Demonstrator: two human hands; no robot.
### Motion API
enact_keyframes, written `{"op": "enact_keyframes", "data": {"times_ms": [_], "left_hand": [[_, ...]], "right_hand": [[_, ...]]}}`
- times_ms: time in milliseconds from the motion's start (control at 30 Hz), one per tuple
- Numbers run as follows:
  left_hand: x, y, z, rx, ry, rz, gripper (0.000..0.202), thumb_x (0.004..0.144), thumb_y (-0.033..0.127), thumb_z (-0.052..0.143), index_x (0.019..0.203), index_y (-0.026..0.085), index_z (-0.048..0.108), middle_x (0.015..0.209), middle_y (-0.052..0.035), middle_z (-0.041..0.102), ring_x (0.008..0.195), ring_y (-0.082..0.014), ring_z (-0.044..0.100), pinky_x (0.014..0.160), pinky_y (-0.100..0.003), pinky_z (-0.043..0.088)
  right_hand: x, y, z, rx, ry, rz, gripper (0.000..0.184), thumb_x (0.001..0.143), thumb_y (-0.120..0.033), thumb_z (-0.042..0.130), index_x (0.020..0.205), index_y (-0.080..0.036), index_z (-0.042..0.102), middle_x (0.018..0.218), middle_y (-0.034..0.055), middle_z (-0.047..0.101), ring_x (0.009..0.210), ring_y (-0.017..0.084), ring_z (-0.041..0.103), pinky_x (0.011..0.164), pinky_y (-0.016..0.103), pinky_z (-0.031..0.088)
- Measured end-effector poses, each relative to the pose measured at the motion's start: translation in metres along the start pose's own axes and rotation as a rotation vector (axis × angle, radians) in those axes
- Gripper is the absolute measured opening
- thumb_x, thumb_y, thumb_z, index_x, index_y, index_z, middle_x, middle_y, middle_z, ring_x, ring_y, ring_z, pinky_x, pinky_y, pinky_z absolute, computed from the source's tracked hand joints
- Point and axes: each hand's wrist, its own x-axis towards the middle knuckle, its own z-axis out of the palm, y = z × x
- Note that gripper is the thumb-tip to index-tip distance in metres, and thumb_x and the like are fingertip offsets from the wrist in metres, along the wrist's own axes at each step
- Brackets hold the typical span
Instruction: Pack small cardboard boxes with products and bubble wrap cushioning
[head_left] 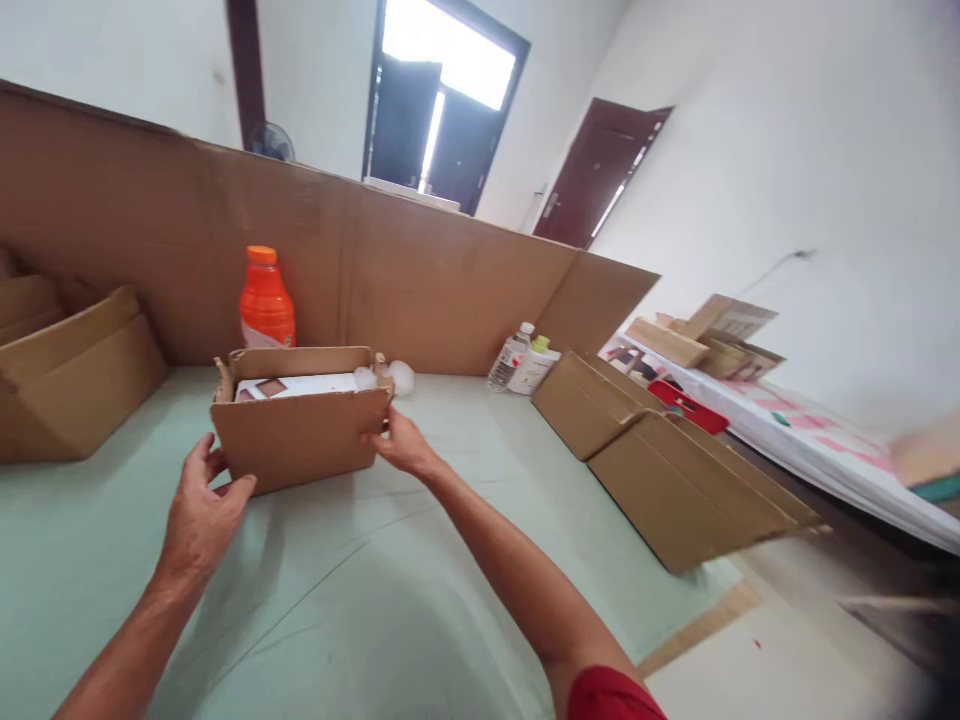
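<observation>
my left hand (199, 510) sits at the lower left corner of the small cardboard box (300, 435). the thumb tip rests against the front wall and the fingers curl beside the left wall. the hand is half spread, and i cannot tell whether those fingers really press the cardboard. my right hand (405, 445) is at the box's right edge, with the fingertips pinched narrow on the upper corner of the front wall, so it has hold of the box there.

the box stands upright and open-topped on the pale green table (375, 610), a little left of the middle and close in front of me. inside it lies a white packet (300, 386) with a small brown square on it.

an orange bottle (266, 300) stands just behind the box, against the long cardboard wall (435, 280). two small white round things (397, 378) lie just behind the box's right corner. further right, near the wall, stand a clear bottle (510, 357) and a white bottle with a green cap (537, 366). flat folded boxes (667, 480) lie beside them along the table's right edge. a larger open box (75, 385) sits well apart at the far left. a red sleeve (611, 697) shows on my right arm.
</observation>
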Motion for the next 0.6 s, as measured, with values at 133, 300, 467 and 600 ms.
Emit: {"op": "enact_keyframes", "data": {"times_ms": [133,300,467,600], "left_hand": [[-0.014,0.016,0.017,-0.005,-0.073,-0.043,0.069,0.067,0.036,0.066,0.133,0.018,0.052,0.12,-0.0114,0.066,0.112,-0.0308,0.064,0.099,-0.049,0.052],[-0.066,0.022,0.041,-0.081,-0.385,-0.042,0.072,0.071,0.044,0.065,0.137,0.02,0.049,0.128,-0.0123,0.064,0.111,-0.0276,0.066,0.097,-0.044,0.053],[-0.093,0.017,0.053,0.042,-0.471,0.04,0.07,0.075,0.053,0.062,0.137,0.021,0.052,0.128,-0.0133,0.06,0.108,-0.0286,0.064,0.081,-0.04,0.057],[-0.098,0.008,0.058,0.175,-0.39,0.069,0.072,0.073,0.065,0.061,0.128,0.019,0.059,0.117,-0.0116,0.059,0.085,-0.024,0.064,0.067,-0.038,0.056]], "right_hand": [[-0.025,0.007,-0.006,0.019,0.03,0.026,0.026,0.084,-0.028,0.063,0.109,-0.019,0.063,0.104,0.0063,0.074,0.093,0.022,0.068,0.079,0.029,0.05],[-0.136,0.059,-0.045,0.035,0.132,0.135,0.022,0.085,-0.033,0.061,0.101,-0.018,0.061,0.101,0.0096,0.071,0.089,0.024,0.066,0.08,0.035,0.05],[-0.217,0.112,-0.065,0.225,0.179,0.086,0.073,0.077,-0.053,0.073,0.138,-0.023,0.048,0.14,0.0136,0.056,0.125,0.031,0.055,0.103,0.048,0.046],[-0.206,0.135,-0.052,0.477,0.135,-0.023,0.121,0.062,-0.071,0.079,0.157,-0.026,0.019,0.161,0.0158,0.029,0.147,0.035,0.031,0.117,0.053,0.031]]}}
